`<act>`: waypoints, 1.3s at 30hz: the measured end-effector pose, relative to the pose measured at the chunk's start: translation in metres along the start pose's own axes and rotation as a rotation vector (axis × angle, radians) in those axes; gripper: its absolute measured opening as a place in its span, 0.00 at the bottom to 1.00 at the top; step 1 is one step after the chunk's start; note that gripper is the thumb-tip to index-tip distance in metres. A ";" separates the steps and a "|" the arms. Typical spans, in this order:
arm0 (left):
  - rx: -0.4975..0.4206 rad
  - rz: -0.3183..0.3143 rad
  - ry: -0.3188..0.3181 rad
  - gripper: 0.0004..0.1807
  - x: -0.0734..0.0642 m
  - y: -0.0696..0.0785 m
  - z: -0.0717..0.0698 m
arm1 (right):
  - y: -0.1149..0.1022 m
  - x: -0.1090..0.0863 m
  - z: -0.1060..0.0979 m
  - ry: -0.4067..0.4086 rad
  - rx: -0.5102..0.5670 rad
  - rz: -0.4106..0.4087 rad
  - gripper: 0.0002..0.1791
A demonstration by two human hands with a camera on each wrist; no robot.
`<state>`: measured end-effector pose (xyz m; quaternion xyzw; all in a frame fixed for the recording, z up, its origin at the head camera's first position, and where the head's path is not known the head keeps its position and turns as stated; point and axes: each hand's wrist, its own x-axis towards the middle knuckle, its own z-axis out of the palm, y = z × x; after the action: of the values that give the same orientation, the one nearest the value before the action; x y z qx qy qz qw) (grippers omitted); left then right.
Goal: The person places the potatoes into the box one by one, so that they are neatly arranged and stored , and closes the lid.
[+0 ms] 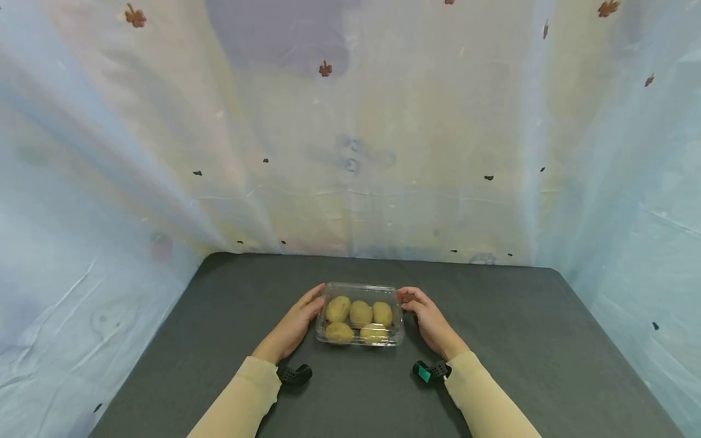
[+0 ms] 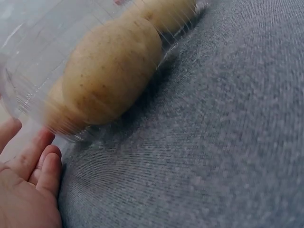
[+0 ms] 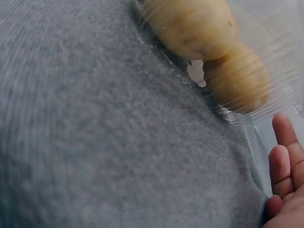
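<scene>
A clear plastic clamshell box (image 1: 358,344) sits on the dark table with several yellowish potatoes (image 1: 361,313) inside. At its left side is my left hand (image 1: 296,322), fingers extended along the wall. On the opposite side my right hand (image 1: 429,322) has its fingertips right at the upper right edge, fingers slightly bent. The left wrist view shows a large potato (image 2: 111,71) through the ribbed wall, with fingers (image 2: 49,173) at the box's end. Through the box in the right wrist view, a potato (image 3: 237,78) appears just above the fingers (image 3: 280,164).
The dark grey cloth-covered table (image 1: 493,316) has rounded far corners. A pale, patterned curtain (image 1: 350,121) hangs behind it and along both sides. Black wrist straps (image 1: 294,375) are on both wrists, the right strap (image 1: 432,371) with a green patch.
</scene>
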<state>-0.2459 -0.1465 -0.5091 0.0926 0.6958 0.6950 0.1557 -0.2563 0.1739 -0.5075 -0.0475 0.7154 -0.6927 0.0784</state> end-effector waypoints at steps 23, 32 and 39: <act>0.006 0.032 0.020 0.33 0.001 -0.007 -0.002 | -0.012 -0.029 0.006 0.025 -0.175 0.076 0.21; 0.025 0.015 0.077 0.32 -0.006 -0.009 0.000 | -0.010 -0.032 0.003 -0.017 -0.169 0.078 0.17; 0.047 0.001 0.084 0.27 -0.018 -0.009 0.000 | -0.008 -0.031 0.003 -0.018 -0.172 0.062 0.17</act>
<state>-0.2284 -0.1524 -0.5167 0.0672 0.7178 0.6818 0.1240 -0.2252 0.1764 -0.4982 -0.0378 0.7726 -0.6255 0.1018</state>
